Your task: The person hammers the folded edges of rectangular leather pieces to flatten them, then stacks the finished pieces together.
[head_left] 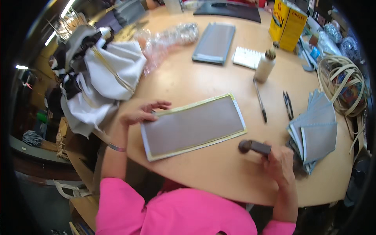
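A flat rectangular grey panel (196, 127) with yellowish and pale edges lies slightly slanted on the table in front of me. My left hand (143, 113) is at its upper left corner, fingers apart and stretched out, the thumb by the panel's edge. To the right of the panel, just above the table, my right hand (279, 162) is closed round a hammer (256, 147). Its dark head, with a round face, points left; the handle is mostly hidden by my fingers. Beside that hand lies a fanned stack of grey panels with bluish edges (319, 141).
Beyond the panel are a pen (260, 102), thread snips (288, 105), a whitish bottle (265, 67), a notepad (246, 57) and a stack of long panels (214, 43). A yellow can (287, 25) stands far right. White material (113, 70) and crumpled clear plastic (172, 37) lie left.
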Demonstrator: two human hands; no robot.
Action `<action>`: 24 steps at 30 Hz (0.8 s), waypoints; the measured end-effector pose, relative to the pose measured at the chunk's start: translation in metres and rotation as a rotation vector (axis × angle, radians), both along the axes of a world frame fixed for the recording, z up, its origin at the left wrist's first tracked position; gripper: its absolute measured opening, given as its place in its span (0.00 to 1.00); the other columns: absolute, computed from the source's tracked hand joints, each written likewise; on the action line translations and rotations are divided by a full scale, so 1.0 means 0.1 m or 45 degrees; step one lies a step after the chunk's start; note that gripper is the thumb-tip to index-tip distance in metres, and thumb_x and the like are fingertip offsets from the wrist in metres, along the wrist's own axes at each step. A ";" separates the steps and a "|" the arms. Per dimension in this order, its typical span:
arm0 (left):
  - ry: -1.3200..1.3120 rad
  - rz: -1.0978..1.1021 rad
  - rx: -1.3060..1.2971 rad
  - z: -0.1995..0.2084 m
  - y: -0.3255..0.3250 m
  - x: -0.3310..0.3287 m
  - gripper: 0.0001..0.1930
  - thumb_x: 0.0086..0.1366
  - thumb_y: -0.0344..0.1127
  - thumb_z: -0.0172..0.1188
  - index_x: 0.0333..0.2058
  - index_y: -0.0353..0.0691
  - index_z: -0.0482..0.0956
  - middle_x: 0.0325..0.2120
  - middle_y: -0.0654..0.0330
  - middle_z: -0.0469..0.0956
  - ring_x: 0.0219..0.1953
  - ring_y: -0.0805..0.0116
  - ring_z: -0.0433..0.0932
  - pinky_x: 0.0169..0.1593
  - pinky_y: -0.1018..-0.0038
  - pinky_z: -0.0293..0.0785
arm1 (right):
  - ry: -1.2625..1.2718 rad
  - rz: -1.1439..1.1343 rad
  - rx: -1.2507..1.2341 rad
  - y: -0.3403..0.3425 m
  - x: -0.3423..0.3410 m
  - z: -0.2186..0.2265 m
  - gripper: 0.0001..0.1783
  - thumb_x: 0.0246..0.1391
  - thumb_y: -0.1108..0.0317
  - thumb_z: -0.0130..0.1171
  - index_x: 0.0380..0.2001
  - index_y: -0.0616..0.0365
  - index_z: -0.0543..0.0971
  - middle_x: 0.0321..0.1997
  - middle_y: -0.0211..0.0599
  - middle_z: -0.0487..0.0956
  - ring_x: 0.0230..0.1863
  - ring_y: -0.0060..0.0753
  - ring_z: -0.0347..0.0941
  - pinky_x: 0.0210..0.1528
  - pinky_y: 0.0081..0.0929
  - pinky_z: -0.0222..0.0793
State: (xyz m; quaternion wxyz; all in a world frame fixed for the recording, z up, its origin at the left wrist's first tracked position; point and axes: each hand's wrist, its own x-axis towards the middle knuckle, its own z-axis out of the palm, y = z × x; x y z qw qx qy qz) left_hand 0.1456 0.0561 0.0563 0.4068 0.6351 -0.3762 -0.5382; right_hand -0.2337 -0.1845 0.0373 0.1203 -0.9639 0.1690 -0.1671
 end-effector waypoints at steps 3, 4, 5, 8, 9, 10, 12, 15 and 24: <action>-0.752 -0.087 0.350 0.05 -0.05 -0.14 0.27 0.55 0.29 0.59 0.56 0.40 0.66 0.42 0.57 0.74 0.38 0.72 0.73 0.40 0.75 0.71 | -0.002 0.035 -0.041 0.00 0.07 0.01 0.10 0.36 0.75 0.58 0.27 0.52 0.73 0.21 0.38 0.73 0.21 0.43 0.71 0.23 0.36 0.65; -0.927 -0.101 0.429 0.10 -0.25 -0.33 0.23 0.58 0.32 0.57 0.53 0.39 0.68 0.37 0.56 0.75 0.34 0.69 0.74 0.38 0.74 0.71 | 0.025 0.023 -0.032 0.00 0.10 -0.02 0.11 0.36 0.75 0.59 0.27 0.52 0.73 0.21 0.38 0.73 0.22 0.43 0.71 0.24 0.37 0.66; -1.062 -0.089 0.228 0.00 -0.37 -0.44 0.22 0.58 0.33 0.57 0.53 0.39 0.68 0.36 0.55 0.74 0.35 0.66 0.74 0.40 0.72 0.71 | 0.019 0.021 -0.028 0.00 0.12 0.00 0.12 0.35 0.75 0.59 0.28 0.53 0.74 0.21 0.38 0.73 0.22 0.44 0.71 0.24 0.37 0.66; -1.399 -0.002 -0.272 -0.31 -0.76 -0.80 0.21 0.58 0.36 0.58 0.50 0.38 0.69 0.37 0.52 0.73 0.40 0.55 0.74 0.45 0.66 0.70 | 0.026 -0.012 0.085 -0.01 0.06 0.03 0.14 0.34 0.76 0.61 0.30 0.54 0.74 0.21 0.38 0.74 0.22 0.44 0.72 0.24 0.36 0.66; -1.426 0.001 -0.335 -0.36 -0.91 -0.97 0.21 0.58 0.37 0.58 0.49 0.38 0.69 0.38 0.52 0.72 0.41 0.54 0.73 0.46 0.65 0.69 | 0.031 -0.033 0.143 -0.03 0.03 0.01 0.15 0.33 0.76 0.61 0.31 0.54 0.75 0.21 0.38 0.74 0.22 0.45 0.72 0.24 0.36 0.66; -1.451 -0.002 -0.398 -0.41 -1.02 -1.10 0.21 0.58 0.38 0.58 0.49 0.38 0.69 0.39 0.51 0.71 0.42 0.53 0.72 0.47 0.64 0.68 | 0.049 -0.069 0.232 -0.02 -0.01 0.10 0.16 0.34 0.77 0.61 0.32 0.55 0.76 0.23 0.39 0.76 0.23 0.45 0.73 0.25 0.35 0.67; -1.360 -0.141 -0.493 -0.40 -1.07 -1.29 0.20 0.58 0.38 0.58 0.48 0.39 0.69 0.39 0.52 0.71 0.42 0.53 0.71 0.46 0.63 0.69 | -0.036 -0.197 0.333 0.01 -0.18 0.16 0.16 0.34 0.80 0.60 0.32 0.56 0.77 0.24 0.40 0.76 0.23 0.41 0.74 0.26 0.31 0.69; -1.266 -0.310 -0.549 -0.42 -0.99 -1.51 0.20 0.57 0.37 0.58 0.48 0.40 0.69 0.40 0.54 0.70 0.42 0.53 0.71 0.46 0.64 0.69 | -0.231 -0.273 0.340 0.15 -0.38 0.16 0.16 0.33 0.81 0.60 0.32 0.58 0.77 0.24 0.40 0.75 0.23 0.39 0.74 0.26 0.28 0.69; -1.063 -0.383 -0.567 -0.35 -1.10 -1.63 0.18 0.56 0.31 0.59 0.46 0.40 0.72 0.38 0.56 0.71 0.40 0.56 0.72 0.44 0.65 0.69 | 0.177 -0.081 -0.149 0.35 -0.26 0.07 0.02 0.45 0.70 0.53 0.23 0.52 0.70 0.17 0.33 0.68 0.16 0.35 0.69 0.20 0.31 0.64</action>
